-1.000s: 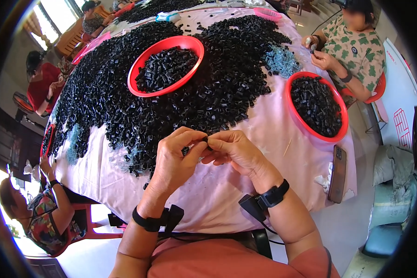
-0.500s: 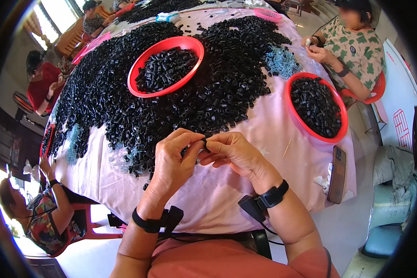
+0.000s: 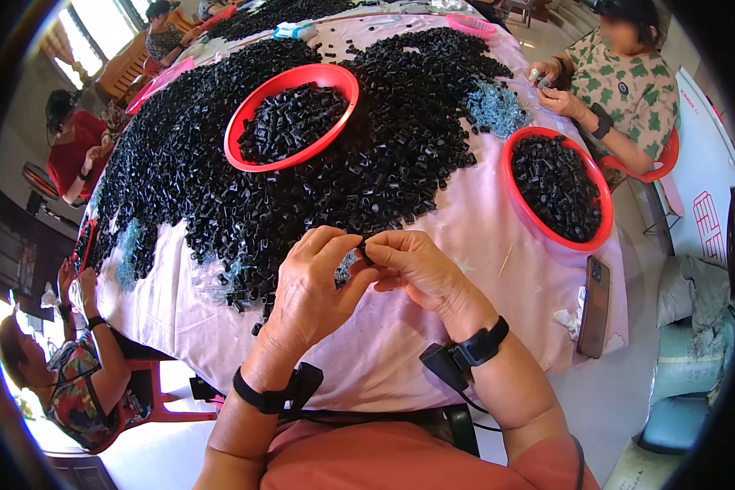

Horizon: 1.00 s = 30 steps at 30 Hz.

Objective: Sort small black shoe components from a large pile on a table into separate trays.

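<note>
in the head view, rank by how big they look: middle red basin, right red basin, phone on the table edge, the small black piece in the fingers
1-2. middle red basin and right red basin: alike, not ranked
3. phone
4. small black piece, pinched by left hand and right hand

The scene is lit by bright daylight, which is seen coming through windows [image 3: 82, 28] at the upper left, where the panes are blown out to white. Soft, short shadows are cast on the pink bench [image 3: 482, 220]. A second overexposed patch is seen at the lower left. Straight edges are bent by fisheye distortion, and the frame is ringed by a black vignette. The centre is rendered sharp; the rim is slightly softened.
</note>
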Each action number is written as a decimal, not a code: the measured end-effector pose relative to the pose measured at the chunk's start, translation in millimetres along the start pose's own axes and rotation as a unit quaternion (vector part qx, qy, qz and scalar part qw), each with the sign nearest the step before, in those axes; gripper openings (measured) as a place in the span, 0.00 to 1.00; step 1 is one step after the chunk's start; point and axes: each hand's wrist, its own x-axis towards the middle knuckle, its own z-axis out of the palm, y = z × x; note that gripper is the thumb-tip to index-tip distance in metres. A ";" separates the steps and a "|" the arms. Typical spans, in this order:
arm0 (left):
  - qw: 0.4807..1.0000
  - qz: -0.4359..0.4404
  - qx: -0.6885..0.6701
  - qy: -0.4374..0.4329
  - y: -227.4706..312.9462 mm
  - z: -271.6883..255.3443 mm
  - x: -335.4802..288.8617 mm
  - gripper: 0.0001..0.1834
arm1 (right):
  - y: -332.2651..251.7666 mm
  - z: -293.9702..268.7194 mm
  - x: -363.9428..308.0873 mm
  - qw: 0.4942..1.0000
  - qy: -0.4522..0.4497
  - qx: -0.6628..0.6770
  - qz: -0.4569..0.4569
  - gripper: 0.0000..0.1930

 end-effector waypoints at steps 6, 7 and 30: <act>1.000 -0.025 0.002 0.001 0.5 3.4 -1.2 0.19 | 1.8 0.2 1.3 1.000 0.007 0.004 -0.002 0.12; 1.000 -0.029 0.001 0.003 0.9 4.3 -1.2 0.19 | 2.8 -0.2 2.0 1.000 0.004 0.006 -0.004 0.12; 0.999 -0.043 0.007 0.010 4.1 10.0 -2.8 0.17 | 2.7 -1.1 2.5 0.997 -0.027 0.067 -0.030 0.08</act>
